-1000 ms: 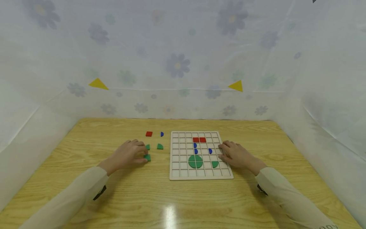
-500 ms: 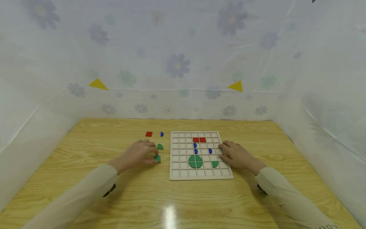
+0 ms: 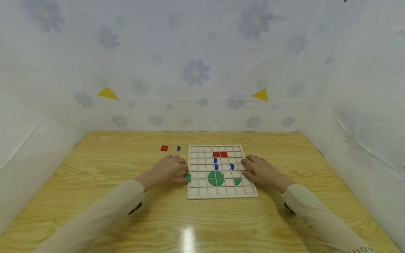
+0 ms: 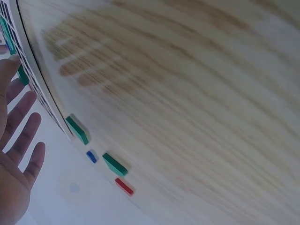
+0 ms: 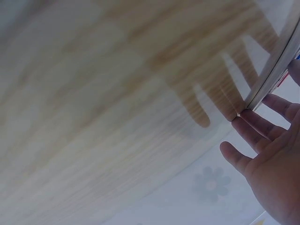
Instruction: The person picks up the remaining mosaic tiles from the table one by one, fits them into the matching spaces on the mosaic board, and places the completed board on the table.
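On the pale wood-grain table (image 3: pixel 158 219) we have a square cream gridded board (image 3: pixel 223 198), probably stiff and light, best steadied by its rim; our right hand (image 3: pixel 263 171), fingers loosely extended, touches its right edge; well apart, our left hand (image 3: pixel 166 170) pinches a small, flat green piece (image 3: pixel 187 177) between thumb and forefinger, by the board's left edge; whether they touch, we cannot tell; we judge the piece light, rigid and perhaps slick, so we should hold it by opposite edges, its face level.
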Demonstrator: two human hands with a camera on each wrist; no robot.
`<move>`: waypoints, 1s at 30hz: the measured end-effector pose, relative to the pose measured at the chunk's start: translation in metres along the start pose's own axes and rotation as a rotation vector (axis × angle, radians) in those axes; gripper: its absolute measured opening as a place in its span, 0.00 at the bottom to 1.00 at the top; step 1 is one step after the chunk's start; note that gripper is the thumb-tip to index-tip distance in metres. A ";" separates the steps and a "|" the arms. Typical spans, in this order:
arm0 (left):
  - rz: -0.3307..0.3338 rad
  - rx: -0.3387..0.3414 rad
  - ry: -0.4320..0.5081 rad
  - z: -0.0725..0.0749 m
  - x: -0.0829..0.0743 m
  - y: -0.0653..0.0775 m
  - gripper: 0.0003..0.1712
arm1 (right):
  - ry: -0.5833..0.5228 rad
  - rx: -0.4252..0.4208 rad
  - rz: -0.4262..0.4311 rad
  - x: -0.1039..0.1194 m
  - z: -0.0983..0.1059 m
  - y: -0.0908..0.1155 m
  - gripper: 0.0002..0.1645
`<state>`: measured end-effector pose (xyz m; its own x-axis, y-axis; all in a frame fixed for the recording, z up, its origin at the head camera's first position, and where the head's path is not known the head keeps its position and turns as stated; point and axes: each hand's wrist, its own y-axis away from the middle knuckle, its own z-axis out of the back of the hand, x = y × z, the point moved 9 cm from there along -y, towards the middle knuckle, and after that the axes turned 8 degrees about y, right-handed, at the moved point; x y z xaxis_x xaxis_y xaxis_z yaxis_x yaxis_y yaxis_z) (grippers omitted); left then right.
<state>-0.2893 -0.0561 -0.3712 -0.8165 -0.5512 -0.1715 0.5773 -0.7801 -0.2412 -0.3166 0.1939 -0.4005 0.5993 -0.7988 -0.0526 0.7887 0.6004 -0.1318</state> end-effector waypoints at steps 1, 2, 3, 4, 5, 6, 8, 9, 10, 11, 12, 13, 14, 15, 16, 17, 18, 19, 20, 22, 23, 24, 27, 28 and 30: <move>-0.003 0.009 -0.001 -0.001 -0.002 -0.002 0.13 | 0.001 0.001 0.000 0.000 0.000 0.000 0.27; -0.004 0.017 0.000 -0.002 -0.005 -0.005 0.13 | 0.001 0.002 -0.001 0.000 0.000 0.000 0.27; -0.002 0.028 0.005 -0.003 -0.007 -0.007 0.14 | 0.004 -0.001 0.003 0.000 0.000 0.000 0.27; 0.004 0.042 0.012 -0.004 -0.009 -0.010 0.14 | 0.002 -0.002 0.001 0.000 -0.001 0.000 0.27; 0.010 0.054 0.020 -0.005 -0.011 -0.012 0.14 | 0.002 -0.003 0.002 0.000 -0.001 -0.001 0.27; 0.012 0.064 0.019 -0.006 -0.013 -0.015 0.15 | 0.000 -0.005 0.002 -0.001 -0.001 -0.001 0.27; 0.011 0.079 0.015 -0.008 -0.018 -0.020 0.15 | 0.002 -0.007 0.004 -0.001 -0.001 -0.001 0.27; 0.009 0.085 0.013 -0.009 -0.020 -0.023 0.16 | 0.003 -0.009 0.006 -0.001 -0.001 -0.001 0.27; 0.002 0.086 0.011 -0.009 -0.023 -0.026 0.16 | -0.001 -0.007 0.002 -0.001 -0.002 -0.001 0.27; -0.004 0.087 0.013 -0.009 -0.025 -0.029 0.16 | -0.001 -0.007 0.002 -0.001 -0.002 -0.001 0.27; -0.009 0.089 0.014 -0.010 -0.028 -0.031 0.16 | -0.003 -0.007 0.002 -0.001 -0.002 -0.001 0.27; -0.013 0.088 0.018 -0.010 -0.030 -0.034 0.15 | 0.001 -0.008 0.003 -0.001 -0.002 -0.001 0.27; -0.019 0.088 0.024 -0.011 -0.032 -0.037 0.15 | 0.004 -0.008 0.004 -0.001 -0.002 -0.001 0.27; -0.027 0.087 0.023 -0.012 -0.034 -0.040 0.15 | 0.005 -0.007 0.004 -0.001 -0.002 -0.001 0.27; -0.034 0.088 0.027 -0.013 -0.036 -0.042 0.15 | 0.005 -0.005 0.002 -0.001 -0.003 -0.001 0.27; -0.037 0.091 0.027 -0.015 -0.038 -0.045 0.15 | 0.006 -0.004 0.002 -0.001 -0.002 -0.001 0.27; -0.043 0.091 0.021 -0.016 -0.040 -0.048 0.15 | 0.010 -0.004 0.002 -0.001 -0.002 -0.001 0.27; -0.048 0.093 0.017 -0.018 -0.042 -0.051 0.15 | 0.012 -0.002 0.001 -0.001 -0.003 -0.001 0.27; -0.050 0.096 0.013 -0.020 -0.043 -0.054 0.15 | 0.010 0.000 -0.002 -0.001 -0.003 -0.001 0.27; -0.050 0.106 0.011 -0.024 -0.046 -0.059 0.15 | 0.009 0.001 -0.004 -0.001 -0.003 -0.002 0.27; -0.050 0.110 0.011 -0.025 -0.048 -0.061 0.15 | 0.010 0.001 -0.003 -0.001 -0.002 -0.002 0.27; -0.051 0.112 0.012 -0.027 -0.049 -0.064 0.15 | 0.011 0.001 -0.003 -0.001 -0.002 -0.002 0.27; -0.052 0.125 0.019 -0.031 -0.054 -0.071 0.14 | 0.018 0.001 0.002 0.000 -0.002 -0.002 0.27; -0.050 0.130 0.018 -0.032 -0.055 -0.073 0.15 | 0.021 0.000 0.004 0.000 -0.002 -0.002 0.26; -0.050 0.136 0.015 -0.034 -0.057 -0.078 0.15 | 0.026 -0.002 0.007 0.000 -0.001 -0.002 0.26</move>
<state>-0.2870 0.0462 -0.3754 -0.8437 -0.5067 -0.1772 0.5294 -0.8401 -0.1183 -0.3182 0.1926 -0.4014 0.6013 -0.7951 -0.0790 0.7841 0.6061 -0.1334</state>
